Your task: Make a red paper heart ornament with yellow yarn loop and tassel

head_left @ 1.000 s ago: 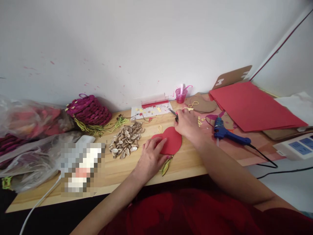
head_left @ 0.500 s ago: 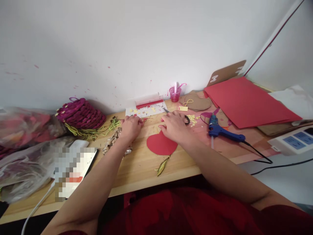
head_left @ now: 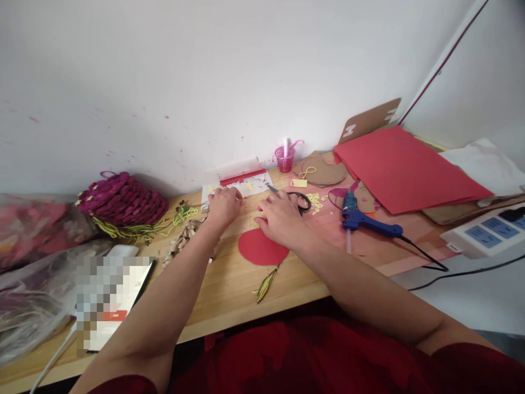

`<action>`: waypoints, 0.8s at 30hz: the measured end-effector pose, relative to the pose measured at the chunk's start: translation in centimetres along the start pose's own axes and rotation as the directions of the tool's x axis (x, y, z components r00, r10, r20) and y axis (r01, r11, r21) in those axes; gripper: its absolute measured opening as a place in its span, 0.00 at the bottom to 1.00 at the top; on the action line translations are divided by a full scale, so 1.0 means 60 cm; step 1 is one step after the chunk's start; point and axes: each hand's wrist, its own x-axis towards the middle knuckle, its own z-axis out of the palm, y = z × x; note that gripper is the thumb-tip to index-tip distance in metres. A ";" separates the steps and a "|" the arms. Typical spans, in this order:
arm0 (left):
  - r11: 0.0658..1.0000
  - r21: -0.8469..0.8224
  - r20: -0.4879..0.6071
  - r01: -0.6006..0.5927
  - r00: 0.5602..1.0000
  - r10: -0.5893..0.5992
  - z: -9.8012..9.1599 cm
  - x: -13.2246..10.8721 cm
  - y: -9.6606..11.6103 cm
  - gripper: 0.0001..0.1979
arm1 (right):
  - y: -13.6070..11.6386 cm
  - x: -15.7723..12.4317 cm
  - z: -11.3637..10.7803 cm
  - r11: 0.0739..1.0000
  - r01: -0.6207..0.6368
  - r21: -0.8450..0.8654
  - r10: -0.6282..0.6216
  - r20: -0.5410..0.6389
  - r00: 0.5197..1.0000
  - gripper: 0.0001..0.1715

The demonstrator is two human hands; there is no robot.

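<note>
My left hand (head_left: 224, 208) is at the near edge of a white sheet (head_left: 268, 179) scattered with small star-like cut-outs. Its fingers are bent together, and anything in the fingertips is hidden. Just beyond the top of a rounded red paper shape (head_left: 263, 247), my right hand (head_left: 283, 218) rests low with thumb and forefinger apart. A bit of yellow shows by that thumb, too small to make out. A yellow and dark tassel (head_left: 266, 285) hangs off the shape's near edge, lying on the table. Scissors (head_left: 304, 201) with black handles lie partly behind my right hand.
Shells (head_left: 180, 241) lie left of my left forearm, near a phone (head_left: 137, 284). A purple woven piece (head_left: 123, 200) stands by the wall. Rightward are yellow bits (head_left: 315, 201), a blue glue gun (head_left: 369, 221), red sheets (head_left: 410, 169), a pink cup (head_left: 284, 158) and a power strip (head_left: 484, 232).
The view has shifted slightly, moving most things a little left in the picture. My left hand reaches slightly farther over the white sheet. My right hand stays by the red shape.
</note>
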 end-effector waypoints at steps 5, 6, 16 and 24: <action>1.000 0.011 0.003 -0.005 1.000 0.005 0.008 0.007 -0.005 0.11 | -0.001 -0.002 -0.001 1.000 0.024 0.000 -0.024 -0.009 1.000 0.15; 1.000 0.016 0.001 -0.009 1.000 0.009 0.008 0.006 -0.006 0.12 | -0.002 -0.002 -0.001 1.000 0.031 0.003 -0.031 -0.012 0.999 0.14; 0.994 0.046 -0.002 -0.096 0.995 0.096 0.007 0.005 -0.005 0.12 | -0.006 -0.005 0.000 0.998 0.058 0.031 -0.059 0.022 0.998 0.14; 0.996 0.013 -0.026 -0.093 0.995 0.093 -0.006 0.007 0.004 0.12 | -0.017 -0.009 0.010 0.991 0.126 0.046 -0.129 0.086 0.988 0.15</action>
